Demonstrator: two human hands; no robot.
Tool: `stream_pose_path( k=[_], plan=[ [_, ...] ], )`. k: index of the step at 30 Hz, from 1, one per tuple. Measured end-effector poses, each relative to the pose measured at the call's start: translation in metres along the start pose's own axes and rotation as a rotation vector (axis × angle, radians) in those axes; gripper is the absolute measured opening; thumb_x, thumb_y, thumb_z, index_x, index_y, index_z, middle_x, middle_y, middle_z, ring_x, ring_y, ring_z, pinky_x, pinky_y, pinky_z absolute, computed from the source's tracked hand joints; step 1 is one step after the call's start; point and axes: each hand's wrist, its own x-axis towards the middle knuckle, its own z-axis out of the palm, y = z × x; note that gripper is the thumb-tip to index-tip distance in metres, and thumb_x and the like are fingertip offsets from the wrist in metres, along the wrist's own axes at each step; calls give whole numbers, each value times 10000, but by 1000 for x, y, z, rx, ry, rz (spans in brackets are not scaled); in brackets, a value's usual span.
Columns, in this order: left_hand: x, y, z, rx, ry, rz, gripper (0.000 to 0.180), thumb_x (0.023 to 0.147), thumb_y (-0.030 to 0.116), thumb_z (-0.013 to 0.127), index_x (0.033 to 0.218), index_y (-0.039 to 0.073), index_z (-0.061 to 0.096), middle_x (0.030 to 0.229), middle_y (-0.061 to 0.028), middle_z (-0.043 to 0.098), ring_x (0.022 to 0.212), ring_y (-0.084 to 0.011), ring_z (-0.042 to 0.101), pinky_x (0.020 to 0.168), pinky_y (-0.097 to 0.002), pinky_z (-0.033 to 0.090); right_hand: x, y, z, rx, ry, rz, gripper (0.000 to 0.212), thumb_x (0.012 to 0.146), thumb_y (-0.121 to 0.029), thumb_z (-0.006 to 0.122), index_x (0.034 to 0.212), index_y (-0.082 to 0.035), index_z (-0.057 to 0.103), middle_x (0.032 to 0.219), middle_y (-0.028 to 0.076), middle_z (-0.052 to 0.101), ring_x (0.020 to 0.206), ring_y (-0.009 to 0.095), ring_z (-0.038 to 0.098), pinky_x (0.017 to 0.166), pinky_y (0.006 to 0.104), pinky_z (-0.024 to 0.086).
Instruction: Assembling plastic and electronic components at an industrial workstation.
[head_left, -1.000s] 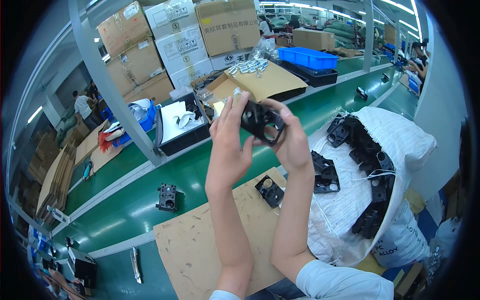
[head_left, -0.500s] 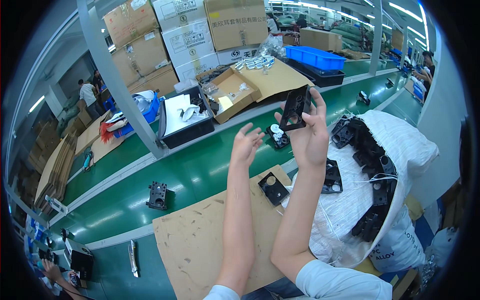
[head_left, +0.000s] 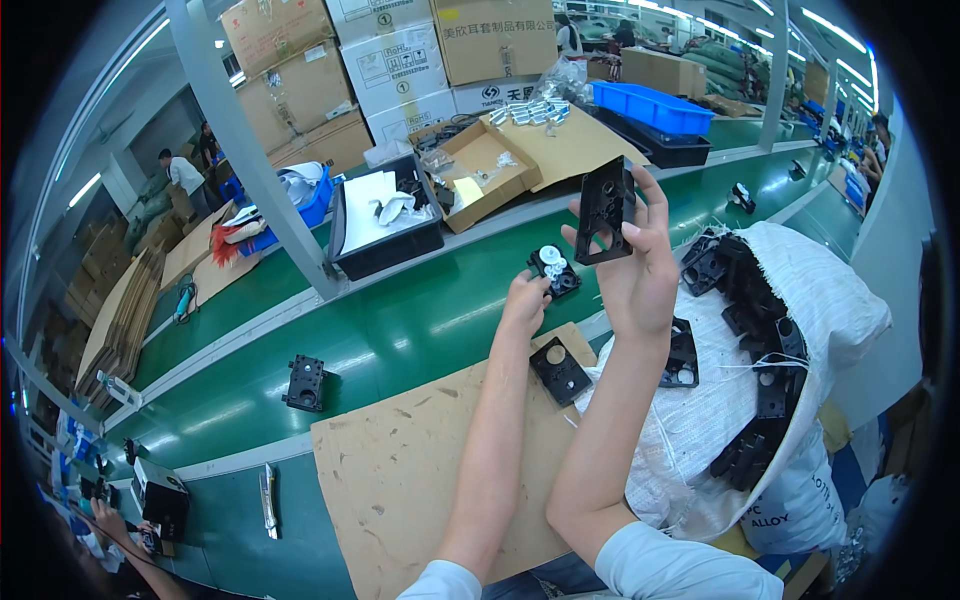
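Note:
My right hand (head_left: 645, 265) is raised, its fingers and thumb closed around the edges of a black plastic housing (head_left: 592, 205) with round holes and a larger cutout. To its left, my left hand (head_left: 528, 302) reaches over the green conveyor belt and grips the near left edge of a black gear housing (head_left: 566, 281) with white gears on top. Its fingertips are partly hidden there. Below the hands, another black housing (head_left: 560, 372) lies at the far edge of a cardboard sheet (head_left: 420, 480).
An open white woven sack (head_left: 690, 440) of black housings stands at the right. Another housing (head_left: 306, 383) sits on the belt (head_left: 420, 325) at the left, beyond a utility knife (head_left: 269, 500). Behind are a black bin (head_left: 390, 255), an open carton (head_left: 490, 205) and a blue tray (head_left: 655, 108).
My left hand has gone from raised with spread fingers to the gear housing on the belt, closing on its edge. My right hand still holds its housing up. The whole view has shifted slightly.

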Motion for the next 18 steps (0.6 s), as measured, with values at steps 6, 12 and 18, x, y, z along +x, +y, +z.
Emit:
stream_pose_path(
  k=[6, 12, 18],
  plan=[
    [1, 13, -9, 19, 22, -87, 644, 907, 107, 589, 1451, -78, 297, 1071, -132, 614, 811, -156, 592, 576, -262, 420, 1, 0, -2, -5, 21, 7, 634, 859, -148, 494, 1462, -83, 312, 1290, 153, 508, 1180, 326, 568, 954, 507, 517],
    [-7, 20, -13, 172, 60, -90, 301, 920, 126, 574, 1164, -50, 555, 924, -101, 640, 705, -133, 585, 509, -238, 431, 1, 2, -1, -29, 50, 21, 620, 858, -153, 477, 1455, -77, 328, 1276, 155, 522, 1156, 325, 584, 923, 482, 539],
    [-3, 12, -12, 210, 151, 5, 288, 961, 196, 580, 1089, -62, 593, 851, -83, 637, 643, -124, 566, 526, -239, 436, 0, -2, 0, -49, 54, 28, 620, 851, -159, 472, 1450, -78, 334, 1255, 160, 532, 1141, 326, 595, 912, 470, 545]
  ],
)
